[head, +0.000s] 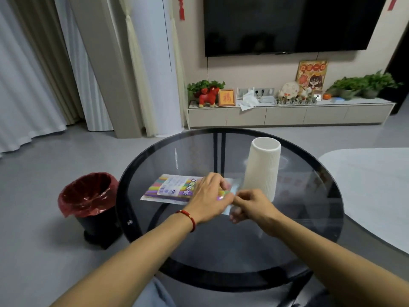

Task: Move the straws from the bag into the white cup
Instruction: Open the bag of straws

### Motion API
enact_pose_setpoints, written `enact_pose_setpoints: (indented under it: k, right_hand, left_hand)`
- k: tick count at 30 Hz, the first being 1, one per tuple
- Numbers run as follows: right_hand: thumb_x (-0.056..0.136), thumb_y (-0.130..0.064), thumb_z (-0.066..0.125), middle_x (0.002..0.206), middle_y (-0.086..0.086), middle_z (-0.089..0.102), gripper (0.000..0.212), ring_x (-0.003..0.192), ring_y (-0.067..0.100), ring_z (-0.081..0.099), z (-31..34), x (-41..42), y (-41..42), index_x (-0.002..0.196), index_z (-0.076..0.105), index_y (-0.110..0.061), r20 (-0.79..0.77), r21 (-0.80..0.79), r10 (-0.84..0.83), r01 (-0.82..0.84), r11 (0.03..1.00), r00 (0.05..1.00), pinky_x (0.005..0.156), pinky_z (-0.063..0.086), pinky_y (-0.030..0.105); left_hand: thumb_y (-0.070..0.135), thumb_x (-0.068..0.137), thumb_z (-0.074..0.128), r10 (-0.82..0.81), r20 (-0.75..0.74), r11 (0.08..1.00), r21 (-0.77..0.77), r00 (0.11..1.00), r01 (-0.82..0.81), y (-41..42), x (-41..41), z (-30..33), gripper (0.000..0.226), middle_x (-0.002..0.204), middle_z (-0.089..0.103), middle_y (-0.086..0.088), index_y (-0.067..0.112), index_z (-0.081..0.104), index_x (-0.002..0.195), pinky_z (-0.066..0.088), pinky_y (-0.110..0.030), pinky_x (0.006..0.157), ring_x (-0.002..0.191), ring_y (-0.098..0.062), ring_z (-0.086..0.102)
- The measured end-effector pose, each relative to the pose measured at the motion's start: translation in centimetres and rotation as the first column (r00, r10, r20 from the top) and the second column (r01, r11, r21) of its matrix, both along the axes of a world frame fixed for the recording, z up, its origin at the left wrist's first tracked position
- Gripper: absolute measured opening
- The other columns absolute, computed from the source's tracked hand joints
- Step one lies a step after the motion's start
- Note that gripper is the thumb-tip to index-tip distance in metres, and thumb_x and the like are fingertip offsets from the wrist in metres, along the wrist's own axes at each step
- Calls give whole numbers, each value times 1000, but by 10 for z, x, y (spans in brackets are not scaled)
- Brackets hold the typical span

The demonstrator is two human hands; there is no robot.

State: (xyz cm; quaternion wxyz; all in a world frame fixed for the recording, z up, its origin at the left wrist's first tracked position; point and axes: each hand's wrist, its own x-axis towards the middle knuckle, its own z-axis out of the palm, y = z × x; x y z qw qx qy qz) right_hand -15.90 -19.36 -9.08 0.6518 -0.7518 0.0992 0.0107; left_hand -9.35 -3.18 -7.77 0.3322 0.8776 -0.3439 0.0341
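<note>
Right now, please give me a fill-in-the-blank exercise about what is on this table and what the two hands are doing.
1. The bag of straws lies flat on the round ____ table.
2. The white cup stands upright to the ____ of the bag.
3. The left hand and the right hand meet at the bag's ____ end.
4. The bin on the floor has a ____ liner.

Missing words: glass; right; right; red
</note>
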Motion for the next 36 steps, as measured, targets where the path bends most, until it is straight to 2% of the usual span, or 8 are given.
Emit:
enact_pose_setpoints:
  k: [3,7,14,18,22,26,32,36]
  right_hand:
    - [104,-10,51,73,18,73,38,68,27,72,-7,19,-8,80,80,-5,-13,199,0,2,980,1000,77,64,45]
    - [107,-12,52,69,4,76,40,67,16,73,-17,31,0,82,83,-10,50,296,8,-22,955,999,84,64,42]
    - [105,-20,60,106,19,82,26,96,25,81,-30,32,19,111,71,3,49,689,-8,-28,724,999,78,65,34]
    - [107,-22,57,111,19,81,25,96,26,82,-25,28,18,113,72,-3,34,747,38,-50,663,999,78,66,35]
    - [107,-18,55,96,11,83,35,83,22,82,-20,22,19,82,81,-18,14,747,67,-55,662,998,72,65,33]
    - [110,-21,51,80,0,79,43,77,17,79,-15,16,17,75,76,-25,12,654,139,-113,748,990,74,64,33]
    - [108,-21,55,83,2,78,25,76,17,71,-4,10,2,87,66,-15,61,214,175,-184,959,983,76,63,34]
    - [108,-21,53,70,7,71,27,69,21,71,-7,6,7,89,67,-10,117,24,133,-137,990,984,70,62,32]
  left_hand:
    - [23,87,73,45,20,997,-56,999,-43,-15,23,-17,25,114,55,-5,7,56,80,40,-43,100,111,-25,53]
    - [25,81,76,77,98,994,-90,992,-69,-15,32,-21,35,112,56,-1,14,46,66,41,-43,96,105,-22,54]
    - [29,80,75,44,49,983,-179,998,-35,8,29,-14,31,116,51,3,13,50,69,49,-45,94,111,-17,55]
    - [32,78,74,51,26,976,-214,998,-44,12,20,-12,29,117,51,5,16,51,69,52,-46,91,114,-14,54]
    - [33,80,78,60,19,969,-242,998,-54,14,16,-12,34,117,51,7,17,51,67,55,-37,88,115,-6,54]
    - [32,82,79,90,70,981,-178,993,-77,13,12,-5,40,112,55,8,15,48,62,45,-17,79,103,-1,55]
    - [30,87,64,32,133,994,102,991,-46,2,-4,10,40,103,51,-1,23,39,56,52,-41,77,85,-19,56]
    - [21,89,64,61,82,993,99,995,-69,-3,-10,13,41,107,52,-5,25,40,56,49,-36,78,91,-19,55]
